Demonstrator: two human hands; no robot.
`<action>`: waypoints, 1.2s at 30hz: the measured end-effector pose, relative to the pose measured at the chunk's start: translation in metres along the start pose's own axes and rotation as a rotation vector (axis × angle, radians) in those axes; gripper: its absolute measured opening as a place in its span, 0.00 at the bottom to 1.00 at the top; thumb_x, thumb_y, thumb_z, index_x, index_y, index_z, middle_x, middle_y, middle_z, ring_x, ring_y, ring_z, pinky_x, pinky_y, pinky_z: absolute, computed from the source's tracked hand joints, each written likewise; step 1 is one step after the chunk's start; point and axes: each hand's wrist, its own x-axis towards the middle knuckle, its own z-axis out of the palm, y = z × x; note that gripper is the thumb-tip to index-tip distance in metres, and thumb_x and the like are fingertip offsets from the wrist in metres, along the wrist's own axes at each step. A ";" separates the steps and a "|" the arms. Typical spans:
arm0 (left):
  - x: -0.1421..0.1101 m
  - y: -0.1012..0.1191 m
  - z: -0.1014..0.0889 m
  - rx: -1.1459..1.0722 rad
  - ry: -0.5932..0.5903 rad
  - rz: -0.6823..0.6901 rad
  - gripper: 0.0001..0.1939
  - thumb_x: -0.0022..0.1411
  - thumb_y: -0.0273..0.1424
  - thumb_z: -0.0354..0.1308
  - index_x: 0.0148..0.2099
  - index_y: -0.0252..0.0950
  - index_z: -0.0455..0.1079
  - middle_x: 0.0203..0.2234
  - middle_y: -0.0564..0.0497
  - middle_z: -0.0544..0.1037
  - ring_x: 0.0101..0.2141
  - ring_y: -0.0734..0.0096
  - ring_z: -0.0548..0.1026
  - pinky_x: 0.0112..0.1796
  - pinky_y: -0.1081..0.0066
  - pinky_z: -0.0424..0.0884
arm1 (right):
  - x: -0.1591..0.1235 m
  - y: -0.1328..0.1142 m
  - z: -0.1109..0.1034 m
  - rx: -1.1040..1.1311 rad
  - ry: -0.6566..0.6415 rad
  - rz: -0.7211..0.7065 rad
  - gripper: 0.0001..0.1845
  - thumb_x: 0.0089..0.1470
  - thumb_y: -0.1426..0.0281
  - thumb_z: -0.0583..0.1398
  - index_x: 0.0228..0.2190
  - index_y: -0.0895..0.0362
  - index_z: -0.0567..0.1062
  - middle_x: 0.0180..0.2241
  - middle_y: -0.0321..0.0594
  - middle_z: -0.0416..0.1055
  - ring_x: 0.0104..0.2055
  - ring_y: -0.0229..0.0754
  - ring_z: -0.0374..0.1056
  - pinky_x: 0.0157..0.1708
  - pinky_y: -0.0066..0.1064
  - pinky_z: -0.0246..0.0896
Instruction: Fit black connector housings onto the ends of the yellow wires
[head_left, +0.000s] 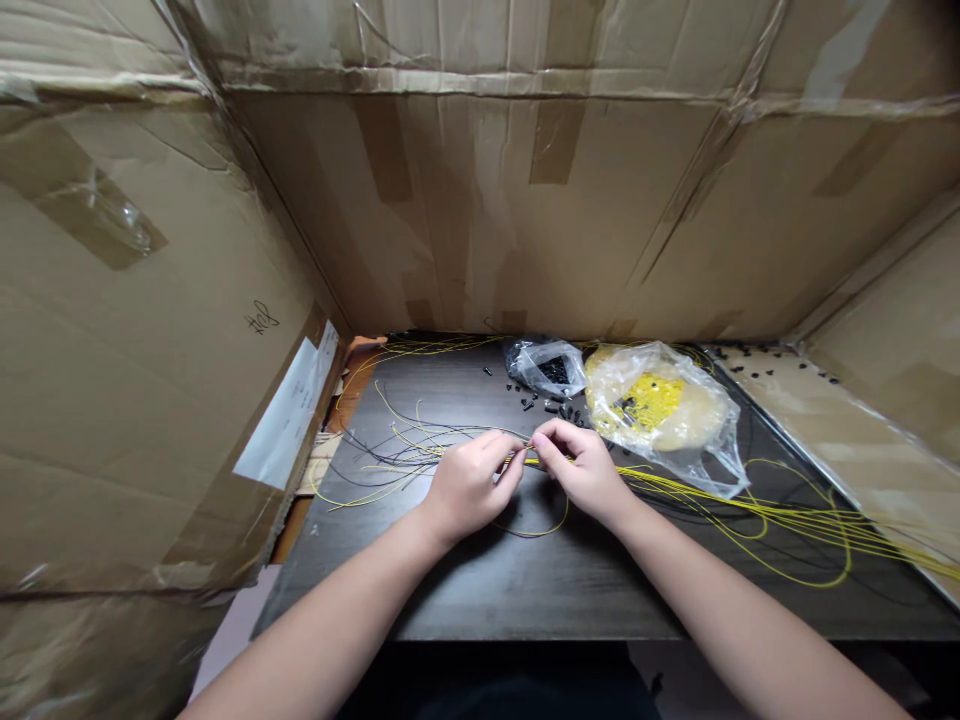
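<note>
My left hand (472, 480) and my right hand (579, 468) meet over the middle of the dark table. Thumb and forefinger of each are pinched together, with thin wire between the two hands. Long yellow wires (697, 490) and black ones run from under my right hand to the table's right side. Loose wire ends (397, 450), yellow and dark, fan out to the left of my left hand. A yellow wire loop hangs just below the hands. Any small part at the fingertips is too tiny to make out.
Behind the hands lie a clear bag of small black parts (545, 367) and a larger clear bag of yellow parts (660, 410). Loose black pieces (559, 408) are scattered by them. Cardboard walls (480, 220) enclose the dark table (480, 590) at the back and sides.
</note>
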 end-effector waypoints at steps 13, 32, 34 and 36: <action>0.002 0.000 0.001 -0.029 0.058 -0.085 0.10 0.70 0.33 0.50 0.41 0.37 0.72 0.31 0.49 0.76 0.29 0.71 0.71 0.34 0.70 0.64 | 0.002 0.007 -0.002 0.145 0.010 0.108 0.15 0.60 0.57 0.60 0.33 0.57 0.73 0.24 0.34 0.65 0.23 0.34 0.62 0.22 0.26 0.59; 0.006 0.004 0.002 -0.410 0.055 -0.302 0.10 0.66 0.35 0.55 0.37 0.35 0.73 0.22 0.55 0.70 0.24 0.75 0.66 0.28 0.74 0.61 | 0.003 0.003 -0.003 0.100 -0.043 0.053 0.16 0.63 0.57 0.57 0.30 0.57 0.72 0.24 0.34 0.66 0.22 0.34 0.62 0.23 0.27 0.59; 0.006 0.004 0.002 -0.405 0.058 -0.307 0.10 0.66 0.35 0.55 0.36 0.35 0.73 0.21 0.56 0.68 0.23 0.76 0.65 0.28 0.74 0.60 | 0.003 0.002 -0.003 0.078 -0.048 0.042 0.16 0.62 0.58 0.58 0.30 0.57 0.72 0.24 0.34 0.66 0.23 0.34 0.62 0.24 0.27 0.59; 0.006 0.004 0.002 -0.385 0.056 -0.305 0.10 0.66 0.35 0.55 0.37 0.35 0.73 0.19 0.57 0.66 0.23 0.76 0.63 0.28 0.74 0.59 | 0.004 0.001 -0.004 0.013 -0.045 0.005 0.14 0.62 0.60 0.58 0.30 0.57 0.72 0.24 0.35 0.67 0.24 0.35 0.62 0.25 0.27 0.59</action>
